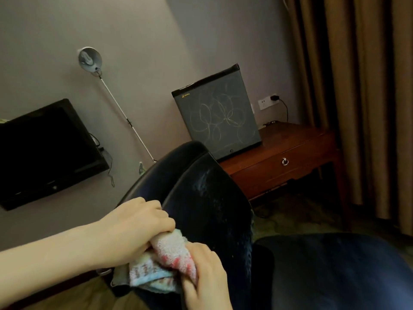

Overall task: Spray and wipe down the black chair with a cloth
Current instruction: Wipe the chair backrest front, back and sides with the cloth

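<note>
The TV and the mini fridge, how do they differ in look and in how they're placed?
The TV hangs on the wall; the mini fridge stands on the wooden table. The TV's screen is plain black and dark; the mini fridge's grey door is covered in looping scribbles. The TV is wide and flat; the mini fridge is a boxy upright cabinet. Both are dark, rectangular and against the same wall.
</note>
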A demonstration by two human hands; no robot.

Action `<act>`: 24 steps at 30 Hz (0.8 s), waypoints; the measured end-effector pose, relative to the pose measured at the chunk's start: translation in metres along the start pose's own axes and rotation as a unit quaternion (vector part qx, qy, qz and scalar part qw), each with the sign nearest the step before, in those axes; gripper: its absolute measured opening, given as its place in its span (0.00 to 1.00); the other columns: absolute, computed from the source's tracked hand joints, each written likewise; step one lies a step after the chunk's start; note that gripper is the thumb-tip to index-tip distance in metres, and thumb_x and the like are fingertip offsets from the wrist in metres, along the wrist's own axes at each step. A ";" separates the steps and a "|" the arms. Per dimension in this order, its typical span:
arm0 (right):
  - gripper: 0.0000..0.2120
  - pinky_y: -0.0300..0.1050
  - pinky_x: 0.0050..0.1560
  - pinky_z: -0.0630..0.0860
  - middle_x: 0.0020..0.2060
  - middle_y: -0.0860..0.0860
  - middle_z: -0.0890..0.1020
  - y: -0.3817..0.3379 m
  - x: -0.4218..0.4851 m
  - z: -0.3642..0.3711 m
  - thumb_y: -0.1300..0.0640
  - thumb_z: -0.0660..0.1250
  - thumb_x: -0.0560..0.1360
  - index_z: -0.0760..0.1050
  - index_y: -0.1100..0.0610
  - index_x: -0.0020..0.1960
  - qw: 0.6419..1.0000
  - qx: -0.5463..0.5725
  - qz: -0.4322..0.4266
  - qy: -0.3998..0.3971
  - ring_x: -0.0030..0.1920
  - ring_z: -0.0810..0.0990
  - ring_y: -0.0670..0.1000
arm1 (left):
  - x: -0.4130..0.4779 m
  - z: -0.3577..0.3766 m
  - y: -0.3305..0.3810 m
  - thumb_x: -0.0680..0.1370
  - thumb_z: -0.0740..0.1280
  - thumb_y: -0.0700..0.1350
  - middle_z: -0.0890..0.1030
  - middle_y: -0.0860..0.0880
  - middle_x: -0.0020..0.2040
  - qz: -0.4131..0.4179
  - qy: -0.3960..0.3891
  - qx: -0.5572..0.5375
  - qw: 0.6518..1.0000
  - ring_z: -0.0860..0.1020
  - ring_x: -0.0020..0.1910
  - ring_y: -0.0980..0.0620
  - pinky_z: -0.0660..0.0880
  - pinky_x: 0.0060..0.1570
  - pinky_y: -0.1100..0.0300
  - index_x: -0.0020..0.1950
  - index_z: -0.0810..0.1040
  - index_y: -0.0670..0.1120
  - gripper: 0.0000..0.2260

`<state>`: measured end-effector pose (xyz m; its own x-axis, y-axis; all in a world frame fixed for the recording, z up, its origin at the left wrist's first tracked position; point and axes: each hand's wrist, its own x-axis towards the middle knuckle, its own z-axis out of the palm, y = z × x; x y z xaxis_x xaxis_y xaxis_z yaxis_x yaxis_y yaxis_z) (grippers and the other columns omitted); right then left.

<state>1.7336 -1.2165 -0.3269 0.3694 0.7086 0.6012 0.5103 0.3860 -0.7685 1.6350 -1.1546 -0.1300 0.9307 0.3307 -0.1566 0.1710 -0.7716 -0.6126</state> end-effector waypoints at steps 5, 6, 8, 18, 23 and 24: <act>0.25 0.30 0.51 0.65 0.55 0.37 0.74 0.001 0.001 0.001 0.46 0.51 0.68 0.71 0.40 0.64 1.000 0.010 0.012 0.020 0.52 0.71 0.42 | 0.003 0.014 0.003 0.61 0.70 0.46 0.75 0.61 0.36 0.008 0.057 0.019 0.998 0.73 0.36 0.60 0.72 0.30 0.64 0.41 0.73 0.60 0.13; 0.24 0.30 0.51 0.65 0.54 0.37 0.74 0.004 0.006 0.001 0.45 0.51 0.68 0.72 0.40 0.63 0.999 0.011 0.017 0.025 0.52 0.71 0.41 | 0.009 0.017 0.001 0.59 0.73 0.45 0.75 0.61 0.35 0.003 0.051 0.018 0.999 0.72 0.35 0.60 0.72 0.29 0.64 0.40 0.72 0.60 0.16; 0.23 0.30 0.51 0.65 0.52 0.36 0.74 0.012 0.020 0.002 0.46 0.52 0.68 0.73 0.40 0.60 0.999 0.013 0.032 0.036 0.51 0.71 0.41 | 0.025 0.024 -0.005 0.57 0.74 0.44 0.74 0.60 0.33 -0.005 0.052 0.033 0.998 0.70 0.34 0.60 0.71 0.28 0.63 0.39 0.72 0.59 0.18; 0.19 0.46 0.44 0.70 0.49 0.50 0.77 0.127 0.169 0.005 0.51 0.58 0.70 0.74 0.48 0.60 0.990 -0.055 0.082 0.103 0.47 0.75 0.54 | 0.206 0.044 -0.060 0.79 0.60 0.41 0.76 0.50 0.59 -0.070 -0.029 0.127 0.989 0.72 0.59 0.47 0.68 0.45 0.56 0.63 0.71 0.49 0.12; 0.15 0.51 0.46 0.71 0.48 0.58 0.77 0.186 0.253 -0.010 0.60 0.62 0.73 0.74 0.55 0.59 0.973 -0.130 0.127 0.140 0.48 0.76 0.63 | 0.305 0.060 -0.098 0.79 0.61 0.38 0.75 0.46 0.60 -0.128 -0.024 0.106 0.986 0.72 0.60 0.45 0.68 0.45 0.53 0.62 0.73 0.47 0.12; 0.15 0.52 0.47 0.71 0.49 0.58 0.77 0.194 0.265 -0.015 0.61 0.62 0.73 0.74 0.55 0.59 0.971 -0.138 0.134 0.143 0.49 0.76 0.64 | 0.319 0.064 -0.102 0.78 0.62 0.38 0.74 0.46 0.60 -0.136 -0.014 0.094 0.986 0.72 0.60 0.45 0.69 0.46 0.52 0.62 0.73 0.47 0.13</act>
<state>1.9420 -0.9623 -0.3138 0.6975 0.5544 0.4539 0.5399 0.0100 -0.8417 1.8933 -0.9356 -0.1668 0.8484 0.5291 0.0136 0.3484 -0.5388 -0.7670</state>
